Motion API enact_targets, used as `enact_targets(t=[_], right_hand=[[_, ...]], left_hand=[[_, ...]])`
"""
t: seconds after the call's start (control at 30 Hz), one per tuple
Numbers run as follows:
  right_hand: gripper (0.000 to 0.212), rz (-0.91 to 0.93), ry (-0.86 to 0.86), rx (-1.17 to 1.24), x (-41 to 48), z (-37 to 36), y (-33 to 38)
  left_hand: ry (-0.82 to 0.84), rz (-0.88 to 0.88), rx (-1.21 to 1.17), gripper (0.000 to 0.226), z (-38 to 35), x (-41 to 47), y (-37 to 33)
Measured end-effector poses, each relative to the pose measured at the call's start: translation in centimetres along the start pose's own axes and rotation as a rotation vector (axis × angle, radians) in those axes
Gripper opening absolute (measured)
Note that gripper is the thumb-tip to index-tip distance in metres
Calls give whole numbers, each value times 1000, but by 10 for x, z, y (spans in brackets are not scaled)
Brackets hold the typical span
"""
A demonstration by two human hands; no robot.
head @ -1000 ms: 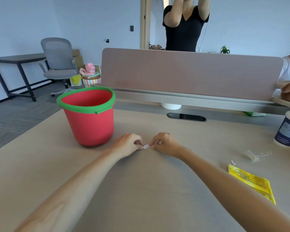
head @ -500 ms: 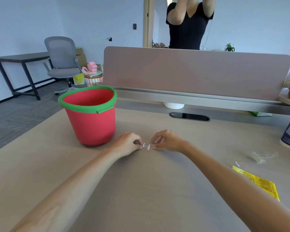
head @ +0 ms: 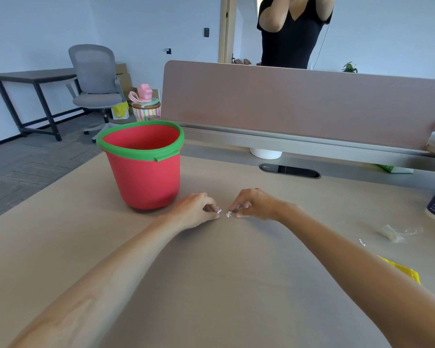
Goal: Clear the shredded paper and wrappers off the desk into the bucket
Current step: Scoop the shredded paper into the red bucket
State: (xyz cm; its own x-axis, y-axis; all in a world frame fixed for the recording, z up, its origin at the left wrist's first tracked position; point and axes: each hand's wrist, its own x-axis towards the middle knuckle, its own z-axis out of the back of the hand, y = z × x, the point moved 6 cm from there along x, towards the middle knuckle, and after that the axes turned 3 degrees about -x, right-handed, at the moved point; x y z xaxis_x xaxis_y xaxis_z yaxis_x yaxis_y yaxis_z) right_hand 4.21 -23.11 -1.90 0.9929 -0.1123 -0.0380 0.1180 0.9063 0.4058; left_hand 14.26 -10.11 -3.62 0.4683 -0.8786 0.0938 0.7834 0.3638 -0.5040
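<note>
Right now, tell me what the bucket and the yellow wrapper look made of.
Bucket: probably moulded plastic or silicone, matte red with green rim, smooth seamless walls. Yellow wrapper: seemingly thin plastic film, slightly creased; only partly visible.

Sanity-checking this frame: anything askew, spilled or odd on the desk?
Nothing spilled or damaged. The bucket stands upright. Uncleared litter at right: clear wrapper, yellow wrapper, small paper scrap. The left hand and right hand each pinch a paper bit.

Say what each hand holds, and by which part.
Left hand pinches a paper scrap by one end; right hand pinches a second scrap by its edge.
</note>
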Motion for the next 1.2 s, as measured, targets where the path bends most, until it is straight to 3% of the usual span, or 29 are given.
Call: enact_targets(t=[0.47, 0.63, 0.97, 1.2], right_hand=[[17, 30, -61, 100, 12, -10, -6], [10, 39, -55, 80, 9, -12, -5], [8, -98, -123, 18, 0, 0, -25], [9, -46, -44, -50, -2, 2, -19]], left_hand=[[16, 99, -78, 33, 1, 15, -2], [-10, 43, 4, 6, -1, 22, -6], [3, -35, -27, 9, 0, 10, -10], [36, -45, -77, 9, -5, 8, -18]])
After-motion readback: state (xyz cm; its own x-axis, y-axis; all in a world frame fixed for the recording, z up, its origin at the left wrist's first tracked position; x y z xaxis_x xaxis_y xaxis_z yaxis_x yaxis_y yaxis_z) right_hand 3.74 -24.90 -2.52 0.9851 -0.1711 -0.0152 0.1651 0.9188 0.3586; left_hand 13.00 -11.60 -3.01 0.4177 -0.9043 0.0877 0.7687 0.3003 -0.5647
